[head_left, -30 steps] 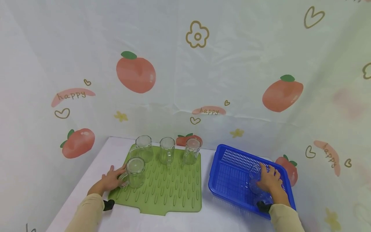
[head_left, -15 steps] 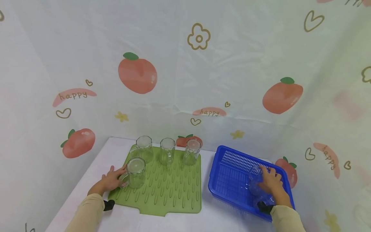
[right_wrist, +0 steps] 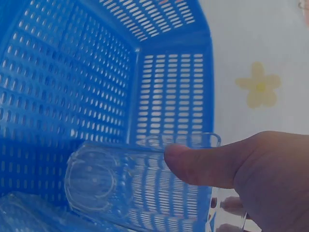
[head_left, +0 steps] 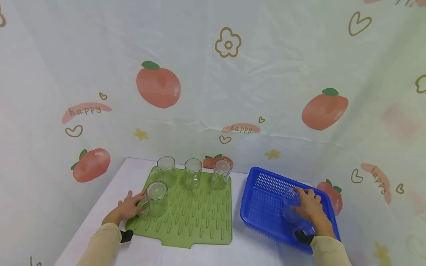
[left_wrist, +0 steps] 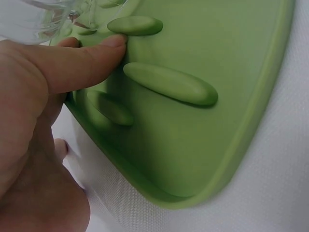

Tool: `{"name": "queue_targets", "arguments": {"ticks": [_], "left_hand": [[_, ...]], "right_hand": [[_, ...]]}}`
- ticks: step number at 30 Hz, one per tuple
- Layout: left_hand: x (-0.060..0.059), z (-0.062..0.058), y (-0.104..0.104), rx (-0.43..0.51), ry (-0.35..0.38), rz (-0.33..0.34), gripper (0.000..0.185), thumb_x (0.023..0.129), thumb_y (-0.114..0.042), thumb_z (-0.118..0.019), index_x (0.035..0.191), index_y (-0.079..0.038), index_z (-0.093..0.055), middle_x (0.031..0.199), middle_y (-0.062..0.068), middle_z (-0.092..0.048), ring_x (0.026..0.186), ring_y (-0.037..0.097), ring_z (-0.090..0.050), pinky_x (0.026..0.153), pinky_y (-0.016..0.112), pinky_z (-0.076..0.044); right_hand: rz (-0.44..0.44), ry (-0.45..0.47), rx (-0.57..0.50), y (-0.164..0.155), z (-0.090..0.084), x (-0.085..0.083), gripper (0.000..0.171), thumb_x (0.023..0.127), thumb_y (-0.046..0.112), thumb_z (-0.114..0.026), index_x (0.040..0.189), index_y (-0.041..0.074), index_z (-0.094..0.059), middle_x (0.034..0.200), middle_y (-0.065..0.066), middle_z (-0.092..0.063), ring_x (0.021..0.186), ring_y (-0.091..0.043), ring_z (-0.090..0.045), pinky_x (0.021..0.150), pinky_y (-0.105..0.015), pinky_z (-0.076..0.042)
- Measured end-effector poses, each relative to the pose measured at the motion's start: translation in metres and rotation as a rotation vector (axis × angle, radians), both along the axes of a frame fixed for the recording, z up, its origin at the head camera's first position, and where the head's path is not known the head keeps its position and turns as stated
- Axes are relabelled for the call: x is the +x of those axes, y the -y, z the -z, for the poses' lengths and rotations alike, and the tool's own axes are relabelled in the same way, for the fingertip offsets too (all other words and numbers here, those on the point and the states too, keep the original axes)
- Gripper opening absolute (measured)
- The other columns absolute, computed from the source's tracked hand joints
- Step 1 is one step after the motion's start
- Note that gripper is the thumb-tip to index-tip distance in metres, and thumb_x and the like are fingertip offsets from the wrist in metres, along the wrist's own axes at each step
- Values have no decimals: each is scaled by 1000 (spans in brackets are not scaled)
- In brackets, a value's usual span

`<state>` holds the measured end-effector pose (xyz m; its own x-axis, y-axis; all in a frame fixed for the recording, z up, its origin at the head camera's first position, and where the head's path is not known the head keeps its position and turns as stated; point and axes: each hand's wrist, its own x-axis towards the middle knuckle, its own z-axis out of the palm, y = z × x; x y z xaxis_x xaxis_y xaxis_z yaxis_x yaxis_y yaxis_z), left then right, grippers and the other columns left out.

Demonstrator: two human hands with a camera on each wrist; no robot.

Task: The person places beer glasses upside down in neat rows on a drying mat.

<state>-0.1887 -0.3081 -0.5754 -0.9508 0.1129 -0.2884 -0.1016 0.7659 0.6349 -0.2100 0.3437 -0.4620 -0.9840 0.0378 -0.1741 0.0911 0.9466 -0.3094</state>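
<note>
The clear glass that your right hand holds lies on its side inside the blue basket, near the basket's right wall, and a second glass seems to lie just below it, toward you. In the right wrist view your thumb presses on the side of the glass, so this grip is closed around it; I cannot see the other fingers well. To lift it well, I think you should keep the thumb firm against the wall of the glass and raise it straight up, so it does not knock the glass beside it or the basket rim. Your left hand is at the left edge of the green mat, curled about the handle of the front glass mug, with the thumb touching a ridge of the mat. Three more glasses stand upside down along the far edge of the mat. Mat and basket lie side by side on the white desk, a little apart.
</note>
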Motion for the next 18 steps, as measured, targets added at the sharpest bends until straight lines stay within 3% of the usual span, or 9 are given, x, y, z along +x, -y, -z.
{"name": "queue_targets", "arguments": {"ticks": [11,18], "left_hand": [[4,2,-2,4,-4,6,69,88,-11,-64,153,-2,-43,168,22,-19,149,62,10,108,85,10],[4,0,0,40,-27,-14,70,87,-11,-63,154,-7,-43,167,21,-21,150,61,9,108,85,11]], "right_hand": [[-69,-61,-45,16,-11,5,68,89,24,-77,146,4,-44,147,-43,-29,131,-70,-27,93,-84,-39],[-133,-155,-54,30,-23,5,65,87,26,-80,140,4,-49,143,-41,-38,128,-70,-35,91,-81,-43]]}}
